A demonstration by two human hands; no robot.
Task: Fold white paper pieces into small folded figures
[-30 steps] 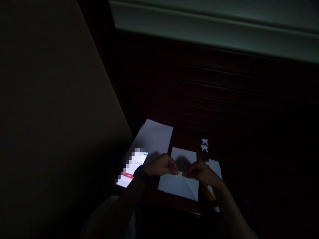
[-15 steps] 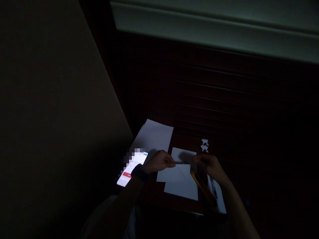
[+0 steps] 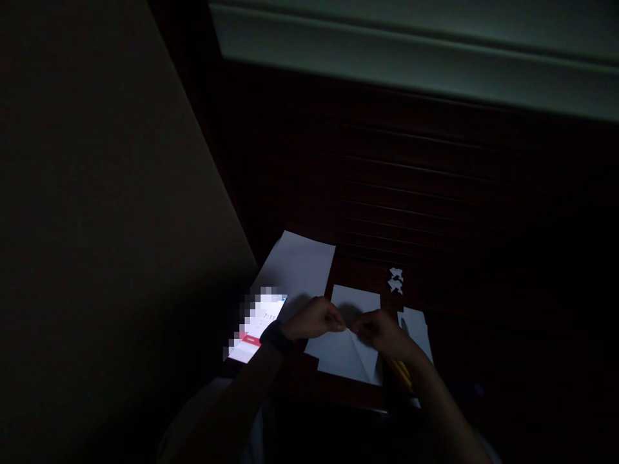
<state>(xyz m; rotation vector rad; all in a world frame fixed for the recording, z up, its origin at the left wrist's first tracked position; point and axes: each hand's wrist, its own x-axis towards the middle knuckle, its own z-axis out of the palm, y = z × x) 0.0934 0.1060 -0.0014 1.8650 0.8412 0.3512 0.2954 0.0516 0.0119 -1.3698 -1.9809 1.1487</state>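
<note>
In dim light, my left hand (image 3: 322,318), with a dark band at the wrist, pinches the edge of a white sheet of paper (image 3: 333,354). From the other side, my right hand (image 3: 382,330) comes close to it with its fingertips closed at the same edge. A diagonal crease runs down the paper from between the hands. More white paper (image 3: 356,296) lies just behind. Partly hidden under my right forearm is a long yellow and dark tool (image 3: 400,375), its kind unclear.
On the left, a lit phone (image 3: 256,332) shows a timer-like screen. Behind it lies a large white sheet (image 3: 304,264). Small folded white paper pieces (image 3: 395,281) sit at the back right, and further white paper (image 3: 416,328) is beyond my right wrist. A wall (image 3: 120,161) rises at left.
My right hand has moved left and slightly down to meet my left hand at the paper's edge. My left hand has shifted slightly right. The paper at right is now more exposed.
</note>
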